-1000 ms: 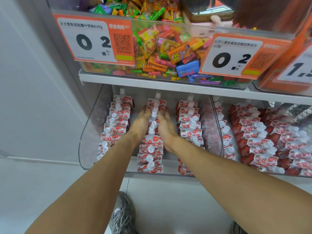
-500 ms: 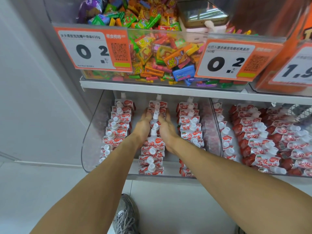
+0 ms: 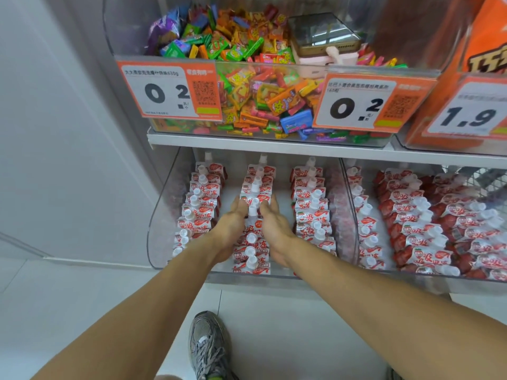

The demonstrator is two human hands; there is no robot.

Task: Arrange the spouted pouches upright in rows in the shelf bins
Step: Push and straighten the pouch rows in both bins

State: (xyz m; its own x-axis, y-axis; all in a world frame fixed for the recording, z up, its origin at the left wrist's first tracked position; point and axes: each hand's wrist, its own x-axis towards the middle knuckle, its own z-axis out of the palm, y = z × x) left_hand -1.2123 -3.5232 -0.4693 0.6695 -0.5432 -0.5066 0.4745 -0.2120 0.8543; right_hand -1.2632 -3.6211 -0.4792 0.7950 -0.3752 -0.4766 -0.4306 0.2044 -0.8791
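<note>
Since the spouted pouches [image 3: 256, 198] look soft, light and slick, the stiff white caps and side seams are likely the surest hold; the left hand [image 3: 229, 229] and right hand [image 3: 275, 229], each grip released with fingers straight, press the middle of 3 rows in the clear shelf bin [image 3: 162, 215]. The price tags [image 3: 167, 90] above read 0.2 and 1.9, while the pouch lettering is too blurred to name a brand.

Both bare forearms reach forward and converge, the left hand [image 3: 229, 229] and right hand [image 3: 275, 229] side by side, palms facing inward, fingers extended nearly straight.
</note>
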